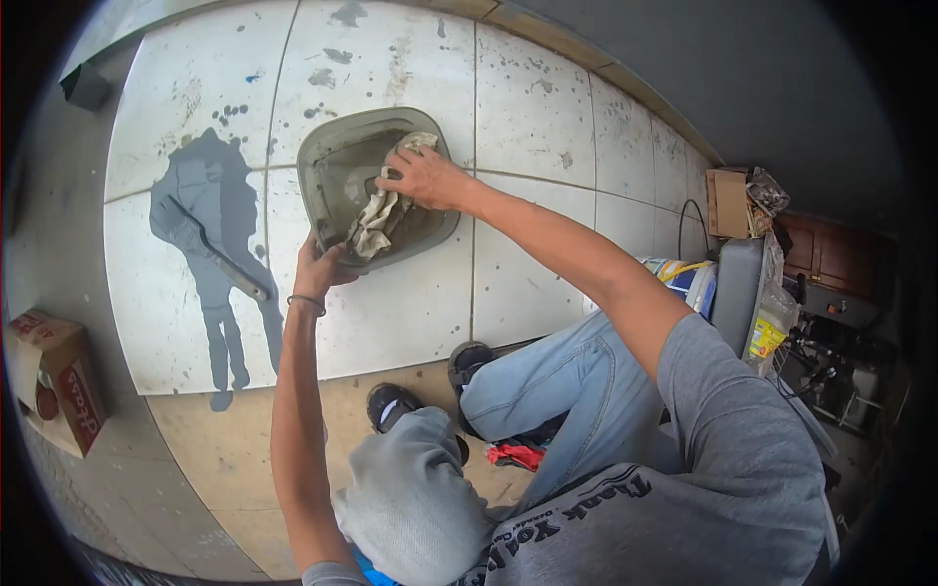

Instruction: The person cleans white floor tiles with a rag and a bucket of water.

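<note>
Wiping judged partway: left hand (320, 266) grips the basin (337, 156) by its rim, right hand (425, 178) clutches the rag (376, 220) inside, grey film left on the walls.

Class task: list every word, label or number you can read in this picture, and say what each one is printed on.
"Thank You": grey T-shirt, upside down; smaller line beneath blurred.
Red box: white lettering, unreadable.
Yellow packet: too small.
</note>
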Tool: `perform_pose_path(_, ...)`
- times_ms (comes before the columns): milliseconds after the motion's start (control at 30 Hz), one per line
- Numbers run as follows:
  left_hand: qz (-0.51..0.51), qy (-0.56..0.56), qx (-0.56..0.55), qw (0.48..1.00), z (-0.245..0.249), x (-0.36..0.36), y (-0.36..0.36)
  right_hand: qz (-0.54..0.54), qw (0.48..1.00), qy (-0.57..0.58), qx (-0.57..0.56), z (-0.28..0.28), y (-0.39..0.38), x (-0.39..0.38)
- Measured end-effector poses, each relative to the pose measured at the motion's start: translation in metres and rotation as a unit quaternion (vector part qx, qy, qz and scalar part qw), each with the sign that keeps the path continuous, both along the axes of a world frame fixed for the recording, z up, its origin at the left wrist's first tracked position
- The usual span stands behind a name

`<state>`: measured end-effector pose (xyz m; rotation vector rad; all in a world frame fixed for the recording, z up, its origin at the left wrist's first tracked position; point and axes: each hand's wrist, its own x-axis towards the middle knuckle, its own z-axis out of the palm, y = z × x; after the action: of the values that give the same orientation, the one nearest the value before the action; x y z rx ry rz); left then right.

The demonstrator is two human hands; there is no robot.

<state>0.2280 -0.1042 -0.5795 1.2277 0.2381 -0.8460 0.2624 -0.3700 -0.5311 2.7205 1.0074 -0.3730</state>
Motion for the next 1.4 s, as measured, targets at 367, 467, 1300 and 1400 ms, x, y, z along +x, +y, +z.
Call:
perform_pose_path(367, -0.081, -0.125, 0.21, 0.966, -0.005, 0.076, -0.002, -0.207, 0.959, 0.188, -0.042, 0.037, 0.036, 0.034)
perform_pose_path(467, -0.018, -0.282, 0.354, 0.892, 0.009, 0.059, -0.01, -0.213, 0.959, 0.185, -0.017, 0.041, 0.041, 0.041)
perform_pose_path(1300, -0.36, -0.511, 0.388, 0.678, -0.001, 0.051, -0.026, 0.181, 0.945, 0.263, 0.07, -0.018, 0.011, 0.034)
perform_pose_path(1400, -0.308, -0.525, 0.404, 0.683, 0.003, 0.045, -0.036, 0.227, 0.943, 0.226, 0.086, -0.031, 0.009, 0.037)
